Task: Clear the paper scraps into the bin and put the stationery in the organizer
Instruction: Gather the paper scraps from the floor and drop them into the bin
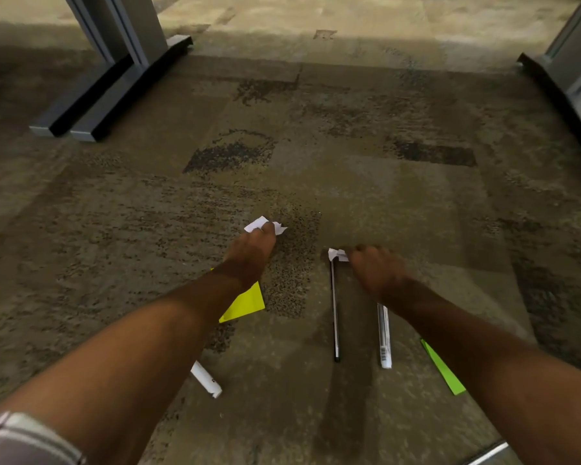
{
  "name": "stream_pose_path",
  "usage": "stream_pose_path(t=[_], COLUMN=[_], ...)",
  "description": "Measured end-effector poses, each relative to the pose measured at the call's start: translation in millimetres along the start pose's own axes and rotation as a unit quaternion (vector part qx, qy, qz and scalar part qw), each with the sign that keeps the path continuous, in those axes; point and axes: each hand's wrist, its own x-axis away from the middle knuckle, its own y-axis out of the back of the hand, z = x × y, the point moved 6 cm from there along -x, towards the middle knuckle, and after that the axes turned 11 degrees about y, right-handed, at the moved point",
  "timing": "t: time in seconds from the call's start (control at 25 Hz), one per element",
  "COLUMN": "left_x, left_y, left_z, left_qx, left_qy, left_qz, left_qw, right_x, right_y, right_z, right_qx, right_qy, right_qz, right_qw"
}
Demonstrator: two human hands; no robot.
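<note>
Left hand (249,253) pinches a white paper scrap (260,224); right hand (371,266) closes on another scrap (337,255) beside the black pen (333,307). Lift both clear of the pen.

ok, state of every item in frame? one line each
left hand: closed on white paper scrap
right hand: closed on second white scrap
yellow note: flat on carpet, partly under left forearm
green note: flat on carpet
thin black pen: lying on carpet
white pen: lying, top hidden by right arm
white marker: lying, partly hidden

yellow note (245,303) part-hidden by forearm, right hand (373,266) blurred — perhaps gripping
</note>
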Motion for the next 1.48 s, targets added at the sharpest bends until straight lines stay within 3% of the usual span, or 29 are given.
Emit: stream_pose_path(t=[0.12, 0.2, 0.36, 0.48, 0.56, 0.68, 0.76, 0.84, 0.96, 1.08, 1.16, 1.28, 1.36, 1.48], left_x=[1, -3, -14, -13, -11, -2, 8, 19, 33, 49, 68, 95, 117, 164], left_y=[-7, -5, 30, 52, 61, 77, 92, 107, 131, 162, 183, 196, 201, 203], left_z=[14, 16, -9, -29, -41, -72, -101, -136, -199, -281, -338, -414, -457, -517], left_qx=[0.028, -0.007, 0.037, 0.170, 0.278, 0.440, 0.513, 0.567, 0.594, 0.572, 0.557, 0.469, 0.404, 0.321], left_qy=[0.047, 0.045, 0.050, 0.088, 0.125, 0.192, 0.197, 0.177, 0.115, 0.019, -0.070, -0.140, -0.179, -0.266], left_qz=[0.059, 0.061, 0.041, 0.051, 0.074, 0.143, 0.187, 0.230, 0.252, 0.256, 0.286, 0.269, 0.230, 0.205], left_qw=[0.997, 0.997, 0.997, 0.980, 0.950, 0.866, 0.815, 0.771, 0.756, 0.779, 0.777, 0.829, 0.867, 0.886], right_x=[1, -2, 9, 27, 43, 80, 114, 153, 223, 307, 359, 427, 467, 513], right_y=[15, 30, 52, 61, 67, 86, 98, 109, 135, 167, 185, 202, 204, 183], right_z=[6, -4, -16, -17, -24, -35, -48, -69, -108, -131, -137, -133, -127, -129], right_qx=[-0.012, -0.143, -0.431, -0.595, -0.637, -0.674, -0.672, -0.629, -0.493, -0.337, -0.246, -0.115, -0.011, 0.053], right_qy=[-0.020, -0.073, -0.188, -0.208, -0.220, -0.202, -0.241, -0.312, -0.383, -0.427, -0.450, -0.446, -0.451, -0.463], right_qz=[-0.035, -0.091, -0.191, -0.203, -0.213, -0.266, -0.289, -0.302, -0.289, -0.252, -0.224, -0.183, -0.119, -0.065], right_qw=[0.999, 0.983, 0.861, 0.749, 0.707, 0.659, 0.638, 0.645, 0.726, 0.800, 0.828, 0.869, 0.884, 0.882])
